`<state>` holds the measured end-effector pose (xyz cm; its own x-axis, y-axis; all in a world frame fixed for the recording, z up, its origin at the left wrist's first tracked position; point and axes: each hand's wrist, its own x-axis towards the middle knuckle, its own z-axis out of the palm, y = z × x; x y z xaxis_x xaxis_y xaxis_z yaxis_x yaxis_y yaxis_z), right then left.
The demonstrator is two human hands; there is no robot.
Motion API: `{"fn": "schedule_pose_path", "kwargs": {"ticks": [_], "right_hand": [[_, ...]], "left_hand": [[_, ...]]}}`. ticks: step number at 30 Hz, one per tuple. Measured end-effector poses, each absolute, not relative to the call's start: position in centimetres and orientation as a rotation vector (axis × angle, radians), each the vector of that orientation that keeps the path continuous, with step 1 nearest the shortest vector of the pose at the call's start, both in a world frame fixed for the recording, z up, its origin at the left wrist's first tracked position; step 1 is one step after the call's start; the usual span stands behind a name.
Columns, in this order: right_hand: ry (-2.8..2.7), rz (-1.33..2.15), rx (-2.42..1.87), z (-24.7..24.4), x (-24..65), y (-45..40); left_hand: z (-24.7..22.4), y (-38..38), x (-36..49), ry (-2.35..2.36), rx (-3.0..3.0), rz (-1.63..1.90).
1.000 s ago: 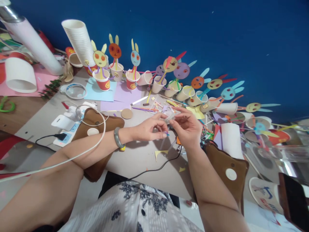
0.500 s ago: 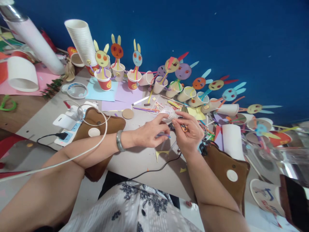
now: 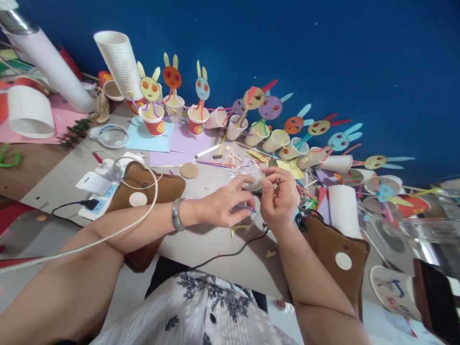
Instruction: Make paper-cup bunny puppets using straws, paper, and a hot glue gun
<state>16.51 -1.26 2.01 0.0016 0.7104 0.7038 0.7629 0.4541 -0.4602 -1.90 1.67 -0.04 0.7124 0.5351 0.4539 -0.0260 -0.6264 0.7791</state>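
Observation:
My left hand (image 3: 228, 203) is closed, its fingertips against a roll of clear tape (image 3: 254, 178). A thin purple stick with a blue tip (image 3: 246, 209) also lies in its fingers. My right hand (image 3: 280, 196) has its thumb and forefinger pinched at the right side of the same roll; whether a strip of tape is between them is too small to see. Beneath both hands, the grey table (image 3: 212, 239) bears yellow paper scraps (image 3: 240, 231) and a black cable (image 3: 230, 252).
Paper cups with rabbit-faced figures (image 3: 173, 79) line the blue wall. A tall cup stack (image 3: 118, 62) rises at the back left. A power strip (image 3: 97, 203) and white cable lie by my left arm. Brown cushions (image 3: 334, 258) flank me; a white cup (image 3: 343, 211) stands right.
My right hand has rolled inward, its fingers more curled beside the tape roll. The roll has come slightly nearer to me. My left hand still holds the purple stick.

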Motion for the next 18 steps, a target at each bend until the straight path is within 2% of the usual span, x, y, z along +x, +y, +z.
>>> {"fn": "schedule_pose_path", "kwargs": {"ticks": [8,18], "right_hand": [[-1.556,0.485,-1.226,3.2,17.9,-0.9],[-1.565,0.807,-1.219,4.1,18.6,-1.0]], "left_hand": [[-0.4,2.1,-1.8,0.381,2.032,0.865],[0.2,2.2,-2.0,0.313,1.969,0.811]]}}
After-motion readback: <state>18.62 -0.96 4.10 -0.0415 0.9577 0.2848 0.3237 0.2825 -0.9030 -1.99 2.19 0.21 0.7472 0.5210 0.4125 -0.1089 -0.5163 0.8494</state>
